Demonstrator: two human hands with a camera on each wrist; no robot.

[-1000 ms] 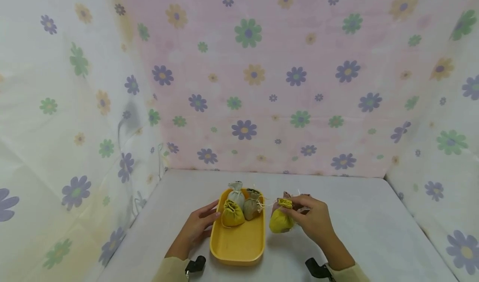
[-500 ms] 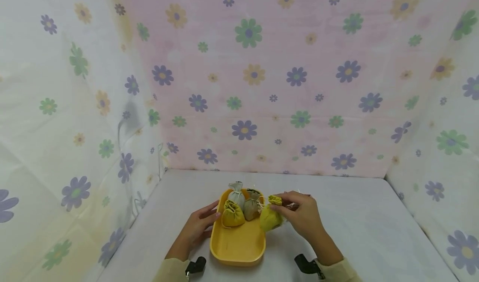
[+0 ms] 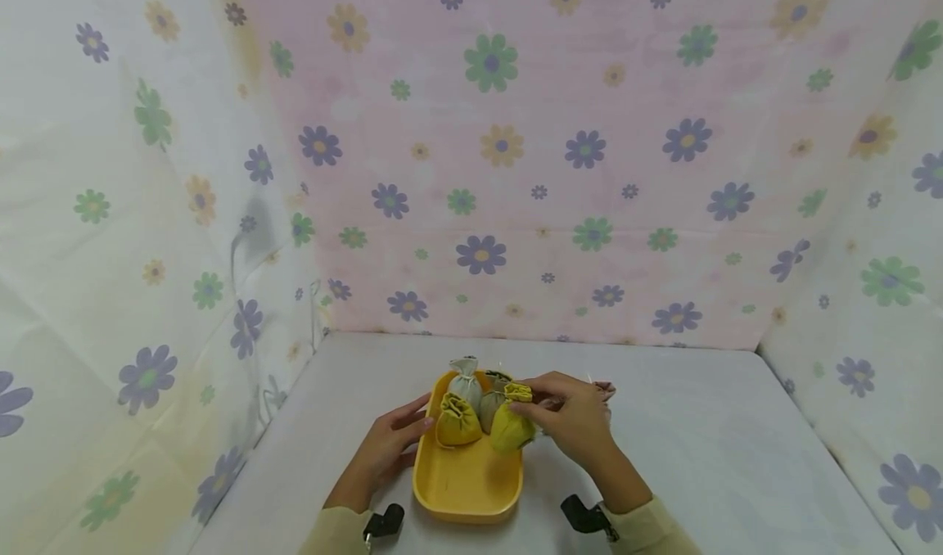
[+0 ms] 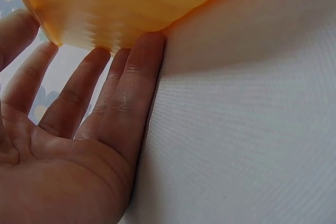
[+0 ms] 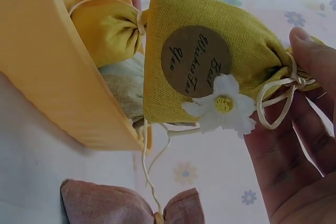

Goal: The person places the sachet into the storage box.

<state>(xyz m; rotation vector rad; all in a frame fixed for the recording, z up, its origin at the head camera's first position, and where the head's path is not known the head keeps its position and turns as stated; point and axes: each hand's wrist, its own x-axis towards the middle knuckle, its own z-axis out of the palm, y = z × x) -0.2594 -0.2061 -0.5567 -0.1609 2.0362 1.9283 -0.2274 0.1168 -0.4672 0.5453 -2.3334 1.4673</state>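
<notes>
Head view: the right hand [image 3: 578,417] pinches the bright yellow pouch [image 3: 512,430] by its neck. The pouch hangs just off the fingertips, on the left-hand side, across the right rim of the yellow tray [image 3: 467,483]; contact with the tray cannot be determined. The tray stands on the bench [image 3: 707,440] between the hands and contains a white pouch [image 3: 466,388], a mustard pouch [image 3: 457,426] nearest the left hand [image 3: 386,447], and a grey-brown pouch [image 3: 489,409] beside the held one. A pinkish pouch [image 3: 606,390] shows partly behind the right hand.

Left wrist view: the left hand grips nothing; its extended fingers touch the tray's outer wall.

Right wrist view: thumb and fingers clasp the neck beside a tied cord [image 5: 298,81]. The held pouch bears a round brown label [image 5: 184,59] and a white flower [image 5: 223,103].
</notes>
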